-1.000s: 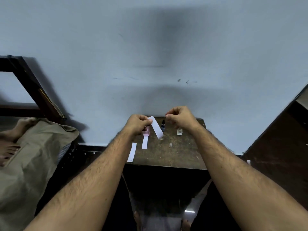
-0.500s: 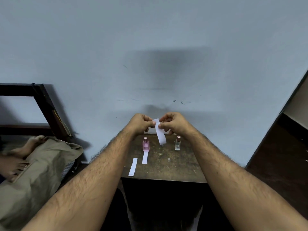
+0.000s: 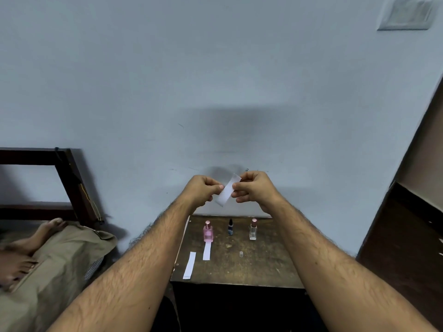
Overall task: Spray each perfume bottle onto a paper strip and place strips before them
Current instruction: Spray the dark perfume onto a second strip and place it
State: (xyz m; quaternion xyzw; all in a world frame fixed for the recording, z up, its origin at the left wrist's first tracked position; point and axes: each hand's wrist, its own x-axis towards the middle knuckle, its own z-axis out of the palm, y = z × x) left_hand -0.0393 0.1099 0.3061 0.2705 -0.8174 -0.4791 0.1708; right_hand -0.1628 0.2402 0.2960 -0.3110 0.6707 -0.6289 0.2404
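Three perfume bottles stand in a row on the small brown table [image 3: 263, 267]: a pink bottle [image 3: 208, 232] on the left, a small dark blue bottle [image 3: 230, 227] in the middle, a clear bottle with a pink cap [image 3: 253, 230] on the right. One white paper strip [image 3: 206, 251] lies right in front of the pink bottle. A second strip [image 3: 189, 265] lies near the table's left edge. My left hand [image 3: 201, 190] and my right hand [image 3: 254, 188] pinch a third white strip [image 3: 227, 190] between them, raised above the bottles.
A small clear cap [image 3: 241, 254] lies on the table in front of the clear bottle. A bed with a tan cover [image 3: 55, 267], a dark wooden frame [image 3: 69, 178] and someone's feet [image 3: 26, 243] is at the left. A dark door [image 3: 405, 236] is at the right.
Both hands have lifted the strip higher, above the bottles, and the view has tilted up. A second ago only my left hand held the strip; my right hand has since joined it.
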